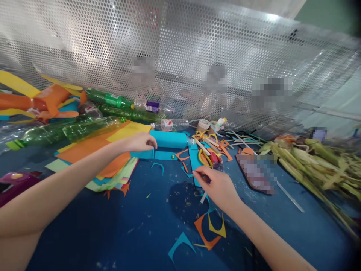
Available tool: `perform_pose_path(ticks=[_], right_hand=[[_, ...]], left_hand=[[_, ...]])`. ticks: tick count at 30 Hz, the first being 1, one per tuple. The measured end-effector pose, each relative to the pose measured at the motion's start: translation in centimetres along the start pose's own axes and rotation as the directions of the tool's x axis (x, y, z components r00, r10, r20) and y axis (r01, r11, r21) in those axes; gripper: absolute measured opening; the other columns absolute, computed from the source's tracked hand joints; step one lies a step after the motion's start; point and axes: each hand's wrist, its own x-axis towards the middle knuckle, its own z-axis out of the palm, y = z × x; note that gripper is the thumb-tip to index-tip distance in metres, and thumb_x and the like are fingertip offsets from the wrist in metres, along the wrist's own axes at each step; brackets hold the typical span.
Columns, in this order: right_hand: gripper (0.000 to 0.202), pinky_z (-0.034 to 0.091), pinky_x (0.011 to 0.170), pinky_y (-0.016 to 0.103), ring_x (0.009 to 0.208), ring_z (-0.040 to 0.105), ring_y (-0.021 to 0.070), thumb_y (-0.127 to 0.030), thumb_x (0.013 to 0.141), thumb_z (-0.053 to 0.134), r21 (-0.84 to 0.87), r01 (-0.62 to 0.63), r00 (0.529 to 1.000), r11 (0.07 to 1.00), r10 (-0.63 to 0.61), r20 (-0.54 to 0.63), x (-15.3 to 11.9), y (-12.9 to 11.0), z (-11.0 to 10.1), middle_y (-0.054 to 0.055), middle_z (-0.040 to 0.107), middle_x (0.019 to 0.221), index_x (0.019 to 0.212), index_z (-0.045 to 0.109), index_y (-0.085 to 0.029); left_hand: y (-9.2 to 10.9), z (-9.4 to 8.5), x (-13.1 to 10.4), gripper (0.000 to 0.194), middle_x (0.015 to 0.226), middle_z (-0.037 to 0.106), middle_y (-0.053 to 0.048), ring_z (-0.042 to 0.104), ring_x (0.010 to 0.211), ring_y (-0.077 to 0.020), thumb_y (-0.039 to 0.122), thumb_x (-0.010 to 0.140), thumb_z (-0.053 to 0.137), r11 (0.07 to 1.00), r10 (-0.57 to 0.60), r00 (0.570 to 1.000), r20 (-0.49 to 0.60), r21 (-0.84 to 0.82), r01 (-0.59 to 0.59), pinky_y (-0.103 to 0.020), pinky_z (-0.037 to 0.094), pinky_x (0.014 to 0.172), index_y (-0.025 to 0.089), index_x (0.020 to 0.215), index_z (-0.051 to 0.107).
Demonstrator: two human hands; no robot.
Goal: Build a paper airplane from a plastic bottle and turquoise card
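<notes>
A clear bottle wrapped in blue paper (170,139) lies on its side in the middle, its neck to the right. My left hand (142,143) is at its left end, over a blue strip (163,155), fingers curled together; what they hold, if anything, is too small to make out. My right hand (216,184) is pinched beside the lower end of another blue paper piece (195,160); anything between its fingertips is hidden. Left of the bottle, partly under my left arm, lies a stack of coloured paper (90,152).
Green bottles (93,128) and orange and yellow paper shapes (52,99) lie at the left. Cut scraps (208,229), sticks (202,146) and a small white-capped container (220,123) are scattered about. Corn husks (318,162) lie at the right. A perforated metal panel (180,49) stands behind.
</notes>
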Motion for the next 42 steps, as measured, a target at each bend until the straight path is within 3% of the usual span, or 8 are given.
perform_pose_path(ticks=[6,11,15,21,28,33,36,42], right_hand=[[0.017,0.04,0.052,0.022,0.056,0.061,0.0129,-0.031,0.085,0.048,-0.057,-0.001,0.999,0.998,0.004,0.044,-0.1,0.1,0.2,-0.003,0.064,0.061,0.078,0.06,-0.022],[0.018,0.039,0.051,0.022,0.055,0.061,0.0131,-0.032,0.085,0.047,-0.091,0.016,0.999,0.996,-0.012,0.042,-0.1,0.1,0.0,-0.003,0.064,0.061,0.078,0.061,-0.022],[0.019,0.038,0.05,0.022,0.054,0.061,0.0132,-0.032,0.085,0.047,-0.11,0.022,0.999,0.994,-0.017,0.041,-0.1,0.0,-0.1,-0.002,0.063,0.059,0.077,0.061,-0.022],[0.018,0.038,0.05,0.021,0.053,0.06,0.0121,-0.033,0.085,0.047,-0.117,0.013,0.999,0.993,-0.01,0.031,-0.2,0.1,-0.1,-0.003,0.063,0.057,0.077,0.061,-0.023],[0.018,0.038,0.05,0.021,0.053,0.061,0.0118,-0.031,0.084,0.048,-0.127,0.026,1.0,0.992,-0.025,0.01,0.0,0.0,-0.3,-0.003,0.064,0.058,0.076,0.062,-0.022],[0.017,0.038,0.05,0.021,0.054,0.062,0.0127,-0.029,0.084,0.048,-0.133,0.029,0.999,0.991,-0.026,0.022,0.0,-0.2,-0.4,-0.003,0.066,0.059,0.076,0.061,-0.022],[0.018,0.04,0.051,0.022,0.055,0.062,0.0141,-0.029,0.085,0.047,-0.117,0.019,0.999,0.993,-0.014,0.039,0.0,-0.2,-0.4,-0.002,0.065,0.06,0.077,0.061,-0.022],[0.041,0.051,0.073,0.029,0.085,0.062,0.0166,-0.031,0.078,0.06,0.131,0.054,0.994,0.99,-0.066,0.092,0.0,-0.9,-0.6,0.005,0.061,0.109,0.117,0.049,-0.025]], left_hand=[[-1.3,0.4,-0.2,0.027,0.075,0.068,-0.006,0.058,0.064,-0.0158,0.006,0.065,0.051,0.984,0.038,0.996,-0.086,0.177,-0.022,-0.024,0.041,0.057,0.013,0.085,0.067],[0.5,0.9,-0.6,0.019,0.075,0.068,-0.008,0.059,0.069,-0.0195,0.014,0.073,0.05,0.937,0.115,0.969,-0.217,0.347,-0.033,-0.03,0.043,0.061,0.016,0.077,0.068],[2.7,3.7,-0.6,0.023,0.092,0.066,-0.007,0.059,0.086,-0.0184,0.022,0.082,0.046,0.938,0.245,0.957,-0.156,0.289,-0.193,-0.03,0.044,0.076,0.017,0.093,0.065],[3.3,7.3,-0.4,0.028,0.091,0.063,-0.01,0.056,0.091,-0.0209,0.026,0.087,0.04,0.896,0.286,0.947,-0.145,0.389,-0.212,-0.035,0.041,0.081,0.012,0.096,0.062],[4.2,6.9,-0.5,0.032,0.076,0.061,-0.008,0.056,0.077,-0.0184,0.02,0.09,0.034,0.83,0.319,0.942,-0.107,0.512,-0.224,-0.031,0.042,0.072,0.011,0.077,0.062],[4.6,6.4,-0.4,0.027,0.078,0.06,-0.008,0.056,0.076,-0.0183,0.016,0.091,0.031,0.821,0.345,0.91,-0.228,0.544,-0.175,-0.03,0.042,0.065,0.012,0.086,0.057],[4.9,6.2,-0.9,0.023,0.073,0.059,-0.006,0.056,0.066,-0.0171,0.013,0.089,0.032,0.791,0.384,0.908,-0.17,0.569,-0.227,-0.028,0.04,0.057,0.013,0.09,0.055],[6.2,7.1,-2.7,0.027,0.067,0.059,-0.005,0.054,0.057,-0.0158,0.005,0.088,0.03,0.514,0.684,0.729,0.024,0.692,-0.506,-0.027,0.037,0.047,0.01,0.103,0.052]])
